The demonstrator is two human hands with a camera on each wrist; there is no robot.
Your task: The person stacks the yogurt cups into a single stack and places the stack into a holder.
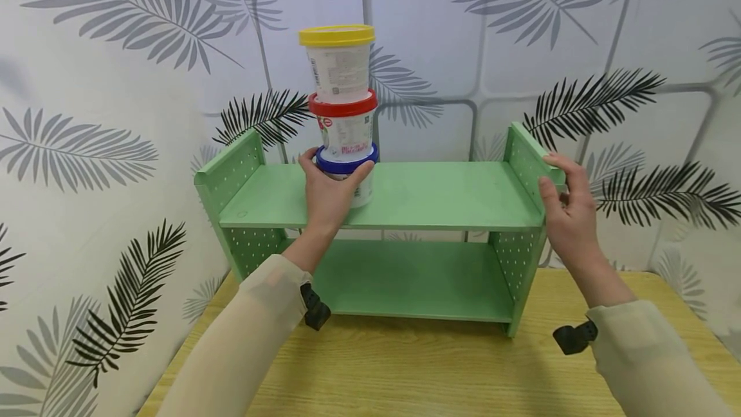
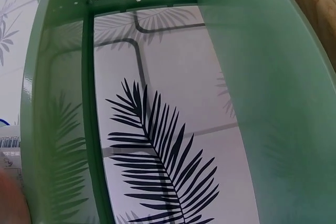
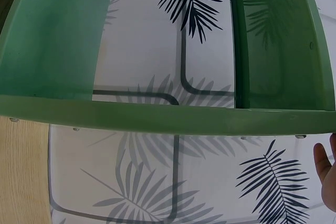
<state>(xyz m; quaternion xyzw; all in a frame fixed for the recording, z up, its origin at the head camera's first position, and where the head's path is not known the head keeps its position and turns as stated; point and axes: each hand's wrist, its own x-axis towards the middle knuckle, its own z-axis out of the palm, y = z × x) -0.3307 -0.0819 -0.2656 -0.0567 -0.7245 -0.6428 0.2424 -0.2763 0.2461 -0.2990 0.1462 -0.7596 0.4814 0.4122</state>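
A tub with a blue lid (image 1: 363, 193) stands on the upper board of a green two-tier shelf (image 1: 442, 195), left of its middle. My left hand (image 1: 326, 197) grips this tub around the lid, thumb at the right and fingers at the left. On it sits a red-lidded tub (image 1: 346, 135), and a yellow-lidded tub (image 1: 340, 73) tops the stack, slightly offset to the left. My right hand (image 1: 572, 211) holds the top front corner of the shelf's right side panel (image 1: 535, 163). At the left wrist view's edge, only a strip of tub (image 2: 9, 148) shows.
The shelf stands on a wooden table (image 1: 393, 365), near a wall (image 1: 428, 37) with a leaf pattern. Its lower board (image 1: 405, 278) lies beneath the upper one, between perforated side panels. The back is open, with the wall showing through.
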